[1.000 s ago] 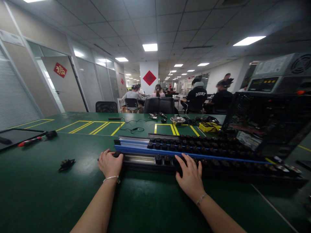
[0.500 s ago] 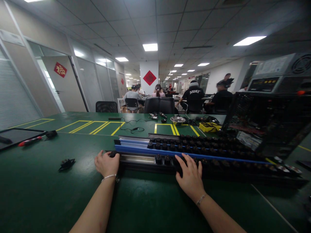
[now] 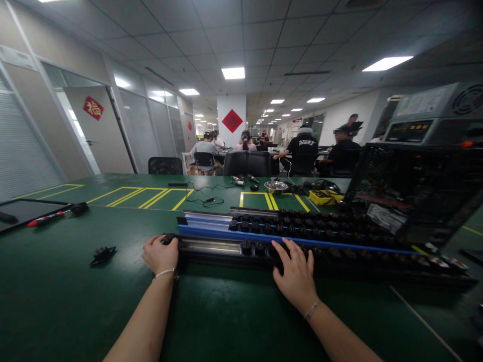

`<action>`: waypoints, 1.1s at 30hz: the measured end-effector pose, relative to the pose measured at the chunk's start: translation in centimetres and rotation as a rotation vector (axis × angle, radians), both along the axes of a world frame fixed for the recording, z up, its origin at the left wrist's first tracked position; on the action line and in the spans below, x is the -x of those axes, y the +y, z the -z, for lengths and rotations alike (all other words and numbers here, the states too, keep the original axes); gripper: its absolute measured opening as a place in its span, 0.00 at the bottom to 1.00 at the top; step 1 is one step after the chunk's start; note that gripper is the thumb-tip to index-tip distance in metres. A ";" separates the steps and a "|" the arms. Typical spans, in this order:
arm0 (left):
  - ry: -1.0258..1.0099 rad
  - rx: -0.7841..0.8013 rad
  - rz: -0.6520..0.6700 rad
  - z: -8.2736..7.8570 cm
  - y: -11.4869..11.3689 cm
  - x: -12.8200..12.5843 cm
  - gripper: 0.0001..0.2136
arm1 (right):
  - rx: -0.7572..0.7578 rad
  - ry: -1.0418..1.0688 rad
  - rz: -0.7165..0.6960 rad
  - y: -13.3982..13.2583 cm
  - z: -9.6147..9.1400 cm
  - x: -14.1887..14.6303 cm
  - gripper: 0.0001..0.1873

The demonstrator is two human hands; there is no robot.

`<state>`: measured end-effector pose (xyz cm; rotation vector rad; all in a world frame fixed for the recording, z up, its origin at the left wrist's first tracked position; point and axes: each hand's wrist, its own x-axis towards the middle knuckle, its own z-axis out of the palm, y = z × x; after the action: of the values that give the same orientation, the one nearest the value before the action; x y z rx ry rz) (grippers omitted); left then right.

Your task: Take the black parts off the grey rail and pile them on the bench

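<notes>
A long rack of rails (image 3: 211,246) lies across the green table (image 3: 75,301), loaded with several rows of small black parts (image 3: 302,226). My left hand (image 3: 160,255) sits at the rack's left end, fingers curled round a small black part (image 3: 168,238) just off the rail. My right hand (image 3: 297,274) rests on the rack's front row, fingers spread flat over the black parts there.
A loose black part (image 3: 102,254) lies on the table to the left. A red-handled tool (image 3: 47,219) and a dark tray (image 3: 22,211) are at far left. An open computer case (image 3: 415,186) stands at right. A metal bowl (image 3: 275,186) and a yellow box (image 3: 325,197) sit beyond. Other people sit far back.
My left hand has slid leftward along the front rail, off the rack's end, with the small black part in it. My right hand has stayed put.
</notes>
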<state>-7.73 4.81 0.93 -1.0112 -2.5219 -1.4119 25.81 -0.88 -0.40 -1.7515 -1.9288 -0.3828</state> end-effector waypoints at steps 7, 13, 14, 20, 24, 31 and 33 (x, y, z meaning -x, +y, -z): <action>-0.029 -0.037 0.009 0.4 0.4 1.5 0.17 | 0.004 -0.009 0.005 0.0 0.0 0.0 0.31; -0.056 -0.033 0.014 0.4 0.4 2.0 0.18 | -0.020 -0.008 0.002 0.1 0.1 0.0 0.31; -0.063 -0.031 0.012 0.4 0.3 2.1 0.19 | -0.021 -0.009 0.002 0.1 0.1 0.0 0.31; -0.087 -0.023 0.002 0.2 0.2 2.1 0.19 | -0.011 -0.003 0.002 0.0 0.1 0.0 0.31; -0.081 -0.030 -0.006 0.3 0.3 2.5 0.19 | -0.007 -0.005 0.003 0.0 0.1 0.0 0.31; -0.050 -0.041 -0.014 0.8 0.8 4.0 0.18 | -0.011 -0.010 0.004 -0.1 0.0 0.0 0.31; -0.045 -0.035 -0.012 0.8 0.9 4.4 0.19 | -0.013 -0.009 0.007 -0.1 -0.1 0.0 0.30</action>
<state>-12.10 5.73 0.16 -0.9682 -2.5206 -1.4863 25.79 -0.99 -0.34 -1.7514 -1.9221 -0.4056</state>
